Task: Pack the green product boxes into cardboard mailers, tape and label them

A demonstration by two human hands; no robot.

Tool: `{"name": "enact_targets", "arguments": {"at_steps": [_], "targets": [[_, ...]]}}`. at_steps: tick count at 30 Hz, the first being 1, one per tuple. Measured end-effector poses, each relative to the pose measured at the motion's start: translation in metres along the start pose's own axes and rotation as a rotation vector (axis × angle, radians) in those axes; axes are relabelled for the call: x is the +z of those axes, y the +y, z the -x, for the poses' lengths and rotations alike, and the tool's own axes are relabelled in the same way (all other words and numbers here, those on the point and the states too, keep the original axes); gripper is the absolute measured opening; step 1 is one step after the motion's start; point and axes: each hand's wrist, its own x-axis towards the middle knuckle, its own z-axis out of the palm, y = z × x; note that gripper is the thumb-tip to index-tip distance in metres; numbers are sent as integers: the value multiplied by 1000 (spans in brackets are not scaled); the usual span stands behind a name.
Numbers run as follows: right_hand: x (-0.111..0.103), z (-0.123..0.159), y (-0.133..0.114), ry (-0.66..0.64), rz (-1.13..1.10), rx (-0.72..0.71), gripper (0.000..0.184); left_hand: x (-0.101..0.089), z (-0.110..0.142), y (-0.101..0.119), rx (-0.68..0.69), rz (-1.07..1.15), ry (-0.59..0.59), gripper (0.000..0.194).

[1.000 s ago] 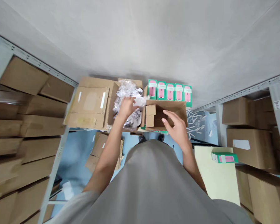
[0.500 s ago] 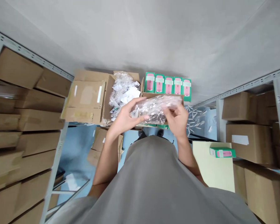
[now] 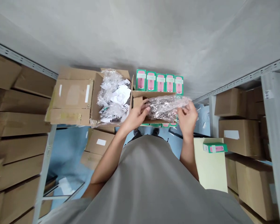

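Both hands hold a crinkled clear plastic bag point(image 3: 168, 107) stretched between them above a small open cardboard box point(image 3: 140, 96). My left hand point(image 3: 136, 115) pinches the bag's left end, fingers closed. My right hand point(image 3: 188, 116) grips its right end, fingers curled. What the bag contains is too small to make out. Behind the small box stands a row of several green boxes with pink pictures point(image 3: 160, 81). To the left, a larger open carton point(image 3: 74, 96) holds a heap of similar clear bags point(image 3: 113, 96).
Metal shelving with brown cartons point(image 3: 16, 124) runs along the left, and more cartons point(image 3: 242, 130) fill shelves on the right. A pale yellow sheet point(image 3: 211, 168) with one green box point(image 3: 214, 147) on it lies at my right. Cartons point(image 3: 99, 146) sit on the blue floor below.
My left hand left the bag heap and, with the right hand, took up one clear bag. The bag now spreads wider over the small box. The view has shifted right.
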Motion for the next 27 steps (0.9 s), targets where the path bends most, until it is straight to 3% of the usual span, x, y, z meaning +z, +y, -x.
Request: {"name": "enact_targets", "arguments": {"at_steps": [4,9,11,16,19,23,27], "targets": [[4,-1,2,2,130,27,48,-6,13,-6,-11,-203,-30,64],[43,-2,-3,-173,183,-37,57,-20,28,0,15,-266,32,57],[52,0,-1,-181,232,-73,61,-24,31,2,15,-279,64,56],[34,9,10,-128,317,-103,64,-34,40,5,11,-421,178,50],[22,12,15,-134,366,-90,54,-39,45,6,19,-466,194,47],[22,15,14,-161,420,-86,42,-43,46,3,83,-540,253,44],[19,20,16,78,483,-131,42,-47,47,-6,104,-644,387,49]]}}
